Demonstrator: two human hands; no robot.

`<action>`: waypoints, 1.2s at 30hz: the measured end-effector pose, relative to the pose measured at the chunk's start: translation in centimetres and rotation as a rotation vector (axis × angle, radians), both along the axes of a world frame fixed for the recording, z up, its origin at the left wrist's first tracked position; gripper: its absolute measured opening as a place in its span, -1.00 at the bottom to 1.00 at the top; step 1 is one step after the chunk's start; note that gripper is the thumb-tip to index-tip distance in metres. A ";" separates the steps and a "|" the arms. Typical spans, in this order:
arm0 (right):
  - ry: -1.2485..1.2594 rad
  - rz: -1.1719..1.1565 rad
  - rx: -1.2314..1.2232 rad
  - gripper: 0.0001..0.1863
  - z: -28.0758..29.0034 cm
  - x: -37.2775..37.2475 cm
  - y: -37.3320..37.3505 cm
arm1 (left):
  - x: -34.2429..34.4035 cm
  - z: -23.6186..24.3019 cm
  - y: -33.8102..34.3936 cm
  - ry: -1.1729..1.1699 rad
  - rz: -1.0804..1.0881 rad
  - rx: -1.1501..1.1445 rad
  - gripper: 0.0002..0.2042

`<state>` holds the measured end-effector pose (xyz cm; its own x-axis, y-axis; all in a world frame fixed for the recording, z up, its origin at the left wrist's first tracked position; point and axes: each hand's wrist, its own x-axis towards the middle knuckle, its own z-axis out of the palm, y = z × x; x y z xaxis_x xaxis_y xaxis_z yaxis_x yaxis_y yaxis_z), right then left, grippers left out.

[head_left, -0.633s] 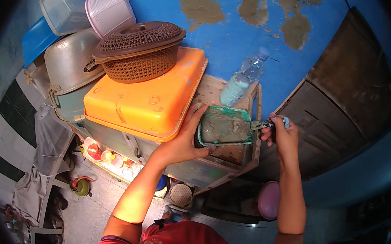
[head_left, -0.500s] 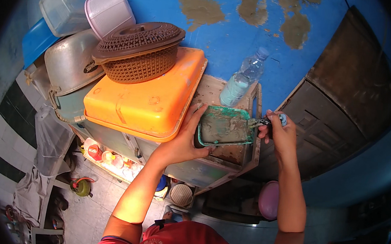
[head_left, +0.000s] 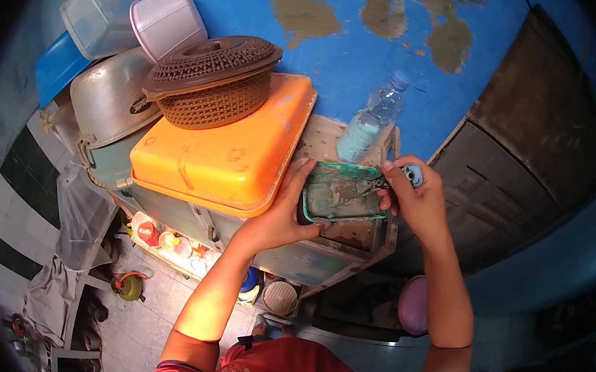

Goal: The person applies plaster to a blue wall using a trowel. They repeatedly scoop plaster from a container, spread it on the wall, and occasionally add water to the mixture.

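Note:
My left hand (head_left: 278, 212) grips the left side of a small green rectangular container (head_left: 333, 192) holding wet grey paste. My right hand (head_left: 417, 200) is closed on a tool with a light blue-ended handle (head_left: 411, 173), its blade down in the paste at the container's right half, partly hidden by paste and fingers. The container rests on a worn wooden top (head_left: 343, 236). A clear plastic bottle (head_left: 371, 118) with a pale label stands just behind it.
An orange lid or tray (head_left: 201, 163) bearing a brown woven-pattern basket (head_left: 214, 94) is left of the container, beside stacked pots and tubs (head_left: 103, 98). A blue wall (head_left: 323, 61) with grey patches stands behind. Dark panels (head_left: 497, 175) are at right. Clutter (head_left: 166, 238) lies below.
My right hand has moved left and slightly up, carrying the tool further into the container, and the paste's surface is now more furrowed. My left hand stays in place on the container.

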<state>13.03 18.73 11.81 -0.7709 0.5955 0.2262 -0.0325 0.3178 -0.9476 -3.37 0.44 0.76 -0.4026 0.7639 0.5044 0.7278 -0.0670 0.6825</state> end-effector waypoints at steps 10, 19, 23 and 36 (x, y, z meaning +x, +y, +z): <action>0.003 -0.210 -0.088 -0.72 -1.4 2.3 5.1 | 0.0 0.2 0.0 -0.026 -0.018 -0.019 0.11; -0.025 -0.168 -0.250 -0.74 -3.6 1.7 4.0 | -0.1 0.0 0.0 -0.018 -0.025 -0.002 0.12; -0.037 -0.063 -0.165 -0.72 -3.5 1.8 4.0 | -0.1 0.1 0.1 -0.016 -0.022 -0.012 0.12; -0.066 0.010 -0.320 -0.70 -2.7 1.9 4.3 | -0.1 0.0 0.2 0.018 -0.004 0.009 0.10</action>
